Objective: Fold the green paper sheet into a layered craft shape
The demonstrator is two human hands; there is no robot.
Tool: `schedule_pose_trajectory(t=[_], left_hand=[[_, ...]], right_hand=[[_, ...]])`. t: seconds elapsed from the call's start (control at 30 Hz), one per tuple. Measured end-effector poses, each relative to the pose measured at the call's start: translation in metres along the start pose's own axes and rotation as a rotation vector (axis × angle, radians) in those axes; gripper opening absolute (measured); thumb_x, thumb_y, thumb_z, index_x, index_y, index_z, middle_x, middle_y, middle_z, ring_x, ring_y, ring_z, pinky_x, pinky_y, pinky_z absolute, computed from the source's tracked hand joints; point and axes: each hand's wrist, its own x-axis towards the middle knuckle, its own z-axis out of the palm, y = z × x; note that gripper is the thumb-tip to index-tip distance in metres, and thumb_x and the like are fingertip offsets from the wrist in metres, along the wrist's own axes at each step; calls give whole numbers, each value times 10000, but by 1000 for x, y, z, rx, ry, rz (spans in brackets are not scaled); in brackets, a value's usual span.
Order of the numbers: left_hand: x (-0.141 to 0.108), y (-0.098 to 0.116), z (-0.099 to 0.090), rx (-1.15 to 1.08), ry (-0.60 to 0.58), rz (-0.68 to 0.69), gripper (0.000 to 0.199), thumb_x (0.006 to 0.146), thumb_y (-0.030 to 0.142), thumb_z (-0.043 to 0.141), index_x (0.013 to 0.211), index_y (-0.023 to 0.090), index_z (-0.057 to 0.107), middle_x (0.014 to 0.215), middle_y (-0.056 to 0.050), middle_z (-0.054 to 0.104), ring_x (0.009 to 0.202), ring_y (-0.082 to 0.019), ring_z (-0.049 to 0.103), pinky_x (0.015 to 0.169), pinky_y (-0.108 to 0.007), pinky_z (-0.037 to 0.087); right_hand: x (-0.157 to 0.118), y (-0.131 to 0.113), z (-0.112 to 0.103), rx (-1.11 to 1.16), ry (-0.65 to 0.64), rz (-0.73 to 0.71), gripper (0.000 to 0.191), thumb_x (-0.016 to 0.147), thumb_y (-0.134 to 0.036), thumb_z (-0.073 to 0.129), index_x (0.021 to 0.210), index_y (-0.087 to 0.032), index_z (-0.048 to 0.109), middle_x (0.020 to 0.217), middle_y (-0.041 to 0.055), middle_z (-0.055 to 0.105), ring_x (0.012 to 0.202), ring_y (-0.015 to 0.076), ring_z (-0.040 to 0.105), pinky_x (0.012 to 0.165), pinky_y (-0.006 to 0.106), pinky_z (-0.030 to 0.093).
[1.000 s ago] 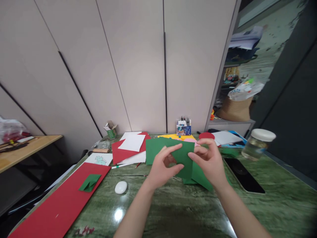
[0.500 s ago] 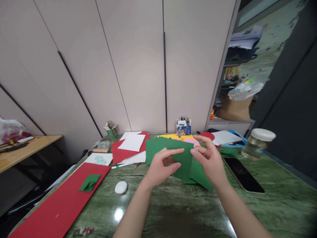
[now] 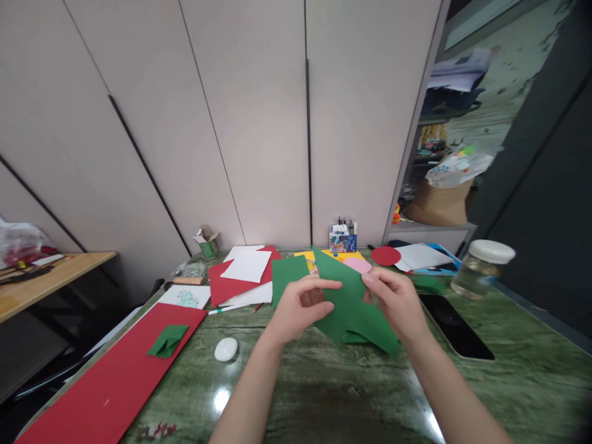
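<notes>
The left hand (image 3: pixel 298 308) and right hand (image 3: pixel 393 302) are bare, with slim fingers. Behind the narrow wrists (image 3: pixel 274 338), both forearms (image 3: pixel 252 388) are bare too, smooth and gradually wider.

- Soft, fairly bright light on the pale cabinet doors (image 3: pixel 259 135)
- White glare on the glossy table (image 3: pixel 300 385)
- Dim right side
- Stretched edges, blurry lower right corner

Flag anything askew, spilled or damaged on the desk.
Reddish flecks at the table's near left: stain or scraps, can't tell. Long red sheet has a small pale mark, maybe a nick. Top white sheet sits askew over red paper. Jar is upright.
</notes>
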Motion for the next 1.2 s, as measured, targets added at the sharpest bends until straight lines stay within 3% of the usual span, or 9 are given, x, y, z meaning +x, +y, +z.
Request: schedule_pose_trajectory(t=[0.13, 0.3, 0.4, 0.63, 1.0, 1.2], left_hand=[[5, -6, -1, -112, 171, -69, 246, 683, 191, 704, 929, 197, 698, 971, -54, 663, 864, -167, 590, 792, -300, 475], [8, -11, -3, -133, 319, -57, 202, 696, 223, 696, 892, 172, 707, 999, -81, 693, 955, -218, 619, 838, -329, 474], [8, -10, -4, -70, 309, -33, 143, 715, 205, 676, 848, 173, 718, 941, -71, 710, 931, -214, 628, 834, -328, 474], [7, -3, -3, 57, 244, -8, 111, 723, 161, 652, 811, 181, 717, 875, -51, 720, 868, -192, 635, 800, -319, 482], [6, -9, -5, -42, 211, -63, 121, 733, 209, 659, 836, 185, 718, 912, -55, 711, 883, -193, 631, 792, -304, 478], [5, -6, -6, 26, 180, -42, 144, 759, 194, 629, 874, 194, 716, 947, -56, 701, 912, -190, 616, 812, -310, 465]], right_hand=[[5, -1, -4, -48, -77, 32, 329, 835, -355, 549, 549, -195, 544, 521, -10, 540, 531, 140, 487, 547, 265, 370], [7, -7, -6, -78, -196, 57, 333, 823, -381, 543, 549, -193, 524, 536, -8, 527, 537, 140, 488, 543, 260, 390], [8, -5, -4, -73, -201, 88, 316, 828, -397, 524, 585, -195, 510, 580, -9, 514, 587, 148, 497, 567, 256, 401], [9, 2, 1, -175, -3, -3, 283, 821, -393, 540, 622, -195, 510, 622, -21, 443, 608, 141, 424, 565, 253, 338], [7, 0, 5, -242, -12, -5, 324, 862, -401, 483, 613, -200, 433, 603, -32, 373, 576, 129, 381, 536, 247, 317], [7, -4, 3, -197, -40, -4, 310, 855, -404, 491, 626, -198, 457, 609, -28, 379, 571, 130, 387, 521, 245, 316]])
